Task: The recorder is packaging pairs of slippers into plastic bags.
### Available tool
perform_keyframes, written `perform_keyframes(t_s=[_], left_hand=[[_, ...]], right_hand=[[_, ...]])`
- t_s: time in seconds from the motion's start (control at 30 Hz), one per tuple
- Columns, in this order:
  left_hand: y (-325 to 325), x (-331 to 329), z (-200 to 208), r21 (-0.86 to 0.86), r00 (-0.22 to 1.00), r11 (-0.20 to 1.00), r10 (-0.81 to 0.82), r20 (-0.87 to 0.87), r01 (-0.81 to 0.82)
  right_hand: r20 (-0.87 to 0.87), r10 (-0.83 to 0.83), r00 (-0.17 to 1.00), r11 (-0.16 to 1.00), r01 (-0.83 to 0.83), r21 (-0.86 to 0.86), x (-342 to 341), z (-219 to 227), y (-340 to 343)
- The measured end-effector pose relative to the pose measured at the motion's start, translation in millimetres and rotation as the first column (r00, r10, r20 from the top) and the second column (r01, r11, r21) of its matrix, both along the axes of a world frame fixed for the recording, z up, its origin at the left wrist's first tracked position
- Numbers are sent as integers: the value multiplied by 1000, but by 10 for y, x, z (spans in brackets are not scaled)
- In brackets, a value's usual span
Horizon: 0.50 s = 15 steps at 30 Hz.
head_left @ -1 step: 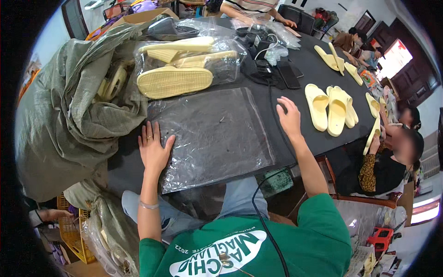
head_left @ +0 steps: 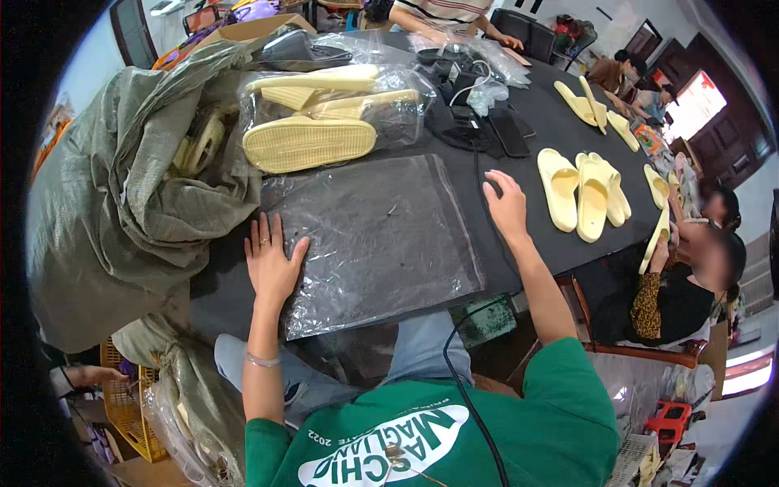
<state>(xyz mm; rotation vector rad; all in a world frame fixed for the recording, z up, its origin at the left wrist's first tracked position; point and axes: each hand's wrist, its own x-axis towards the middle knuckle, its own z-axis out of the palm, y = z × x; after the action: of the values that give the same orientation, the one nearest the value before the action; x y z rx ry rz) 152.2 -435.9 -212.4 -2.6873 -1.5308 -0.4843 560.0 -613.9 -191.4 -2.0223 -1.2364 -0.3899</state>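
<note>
My left hand (head_left: 274,256) lies flat with its fingers spread on the left edge of a clear plastic bag (head_left: 389,231). That bag is laid out flat on the dark table in front of me. To the right of it, my right hand (head_left: 506,204) rests by a black cable (head_left: 480,183), its fingers loosely curved and apart, holding nothing. Beyond the bag lies a clear bag of pale yellow slippers (head_left: 308,144), one with its ribbed sole up. Several loose yellow slippers (head_left: 594,195) stand to the right of my right hand.
A large grey-green woven sack (head_left: 122,203), partly open, bulges over the table's left side. A black phone (head_left: 509,134) lies among cables and a dark cap-like item. At the right a person (head_left: 677,276) holds a yellow slipper; another person (head_left: 446,16) stands at the far edge.
</note>
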Motion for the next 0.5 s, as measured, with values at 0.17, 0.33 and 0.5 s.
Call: perform_keyframes(t_s=[0.17,0.33,0.5], left_hand=[[2,25,-11,-4,1000,1000,-12,3,12],[-14,-4,13,-1,1000,1000,-1,10,1],[4,-2,-27,26,999,999,-23,27,22]], right_hand=[[-70,-169,983,979,159,-124,460,-149,435],[-143,-307,941,936,271,-225,521,-219,722],[-242,-408,881,906,357,-228,601,-327,828]])
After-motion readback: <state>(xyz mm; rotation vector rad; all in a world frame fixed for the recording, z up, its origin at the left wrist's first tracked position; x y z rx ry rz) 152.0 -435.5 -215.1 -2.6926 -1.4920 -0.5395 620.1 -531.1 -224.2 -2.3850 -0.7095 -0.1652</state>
